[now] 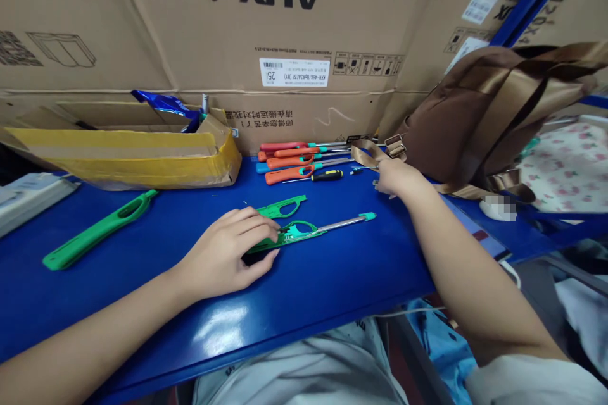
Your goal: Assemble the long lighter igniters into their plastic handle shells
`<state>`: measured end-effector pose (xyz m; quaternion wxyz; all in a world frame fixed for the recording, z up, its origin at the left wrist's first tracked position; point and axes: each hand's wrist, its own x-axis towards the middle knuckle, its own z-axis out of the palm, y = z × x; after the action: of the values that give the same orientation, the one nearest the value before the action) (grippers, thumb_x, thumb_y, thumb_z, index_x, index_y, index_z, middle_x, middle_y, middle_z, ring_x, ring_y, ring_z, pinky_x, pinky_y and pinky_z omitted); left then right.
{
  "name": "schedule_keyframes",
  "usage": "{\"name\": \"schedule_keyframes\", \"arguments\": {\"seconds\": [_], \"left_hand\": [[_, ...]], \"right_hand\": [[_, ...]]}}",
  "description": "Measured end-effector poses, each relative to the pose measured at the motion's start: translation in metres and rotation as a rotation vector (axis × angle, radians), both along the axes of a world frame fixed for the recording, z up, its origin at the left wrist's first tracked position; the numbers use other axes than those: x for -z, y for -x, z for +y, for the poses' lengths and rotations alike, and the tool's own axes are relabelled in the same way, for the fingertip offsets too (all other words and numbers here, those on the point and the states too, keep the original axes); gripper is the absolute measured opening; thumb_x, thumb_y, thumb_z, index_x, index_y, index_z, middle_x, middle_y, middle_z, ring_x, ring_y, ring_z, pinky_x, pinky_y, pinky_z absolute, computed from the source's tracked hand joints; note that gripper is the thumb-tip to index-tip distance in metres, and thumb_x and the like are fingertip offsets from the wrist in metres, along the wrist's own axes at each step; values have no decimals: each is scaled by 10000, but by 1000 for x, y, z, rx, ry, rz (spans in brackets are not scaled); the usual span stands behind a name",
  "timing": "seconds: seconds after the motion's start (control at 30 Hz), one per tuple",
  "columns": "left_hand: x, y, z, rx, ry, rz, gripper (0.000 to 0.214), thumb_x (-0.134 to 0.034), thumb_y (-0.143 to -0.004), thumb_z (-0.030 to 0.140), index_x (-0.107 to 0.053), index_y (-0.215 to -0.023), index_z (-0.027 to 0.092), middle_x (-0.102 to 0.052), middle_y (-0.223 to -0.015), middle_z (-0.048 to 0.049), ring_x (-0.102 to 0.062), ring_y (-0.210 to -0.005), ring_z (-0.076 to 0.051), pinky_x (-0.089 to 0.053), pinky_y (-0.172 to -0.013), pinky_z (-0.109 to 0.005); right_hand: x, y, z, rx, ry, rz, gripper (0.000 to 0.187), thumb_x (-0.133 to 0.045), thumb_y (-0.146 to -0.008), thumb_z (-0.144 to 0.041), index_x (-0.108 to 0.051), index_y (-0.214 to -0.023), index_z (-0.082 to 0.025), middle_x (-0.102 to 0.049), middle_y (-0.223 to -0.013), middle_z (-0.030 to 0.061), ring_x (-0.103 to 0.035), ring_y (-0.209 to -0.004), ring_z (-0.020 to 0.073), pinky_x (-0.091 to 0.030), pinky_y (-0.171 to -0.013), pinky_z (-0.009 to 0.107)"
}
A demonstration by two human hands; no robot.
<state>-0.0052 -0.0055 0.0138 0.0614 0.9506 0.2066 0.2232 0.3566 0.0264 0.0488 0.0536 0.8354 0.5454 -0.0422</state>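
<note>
My left hand (237, 247) is closed over the handle end of an opened green long-nosed lighter (297, 232) lying on the blue table. Its inner parts show in the trigger loop, and its metal tube ends in a teal tip. Just behind it lies a loose green half shell (284, 207), partly covered by my fingers. My right hand (393, 176) is down by the tan strap at the back, its fingers curled; what they hold is hidden. Beside it are a small black piece (356, 171) and a black-and-yellow screwdriver (327, 175).
Several red, orange and blue lighters (287, 161) lie behind. Another green lighter casing (99, 231) is at left, before a yellow-taped carton (142, 158). A brown backpack (446, 114) stands at right with its strap (368, 155) on the table. Large cardboard (199, 31) forms the back.
</note>
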Motion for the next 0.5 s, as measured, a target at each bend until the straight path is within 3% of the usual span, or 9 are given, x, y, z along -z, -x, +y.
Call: {"name": "schedule_keyframes", "arguments": {"seconds": [0.13,0.27,0.5], "left_hand": [[0,1,1,-9,-13,26,68,-587,-951,250,-635,-972,207,-731,-1087,-28,-640,-995,-209,-440,-904,-372],[0,2,3,-19,-1,55,75,-582,-952,262,-633,-975,211,-725,-1045,-29,-632,-968,-218,-442,-886,-376],[3,5,6,3,21,106,111,-566,-966,276,-632,-1029,213,-714,-1034,-39,-631,-963,-221,-451,-900,-380]], "right_hand": [[-1,0,1,-10,17,51,723,-765,-792,-147,-484,-1457,-116,-743,-934,156,-736,-666,231,-572,-626,294],[-8,-6,-2,-20,64,68,556,-750,-811,-186,-595,-1342,-132,-741,-876,141,-703,-570,210,-547,-551,284],[-15,-2,-10,-95,62,-37,337,-758,-723,-187,-714,-1056,-157,-727,-919,146,-727,-833,289,-521,-668,325]]}}
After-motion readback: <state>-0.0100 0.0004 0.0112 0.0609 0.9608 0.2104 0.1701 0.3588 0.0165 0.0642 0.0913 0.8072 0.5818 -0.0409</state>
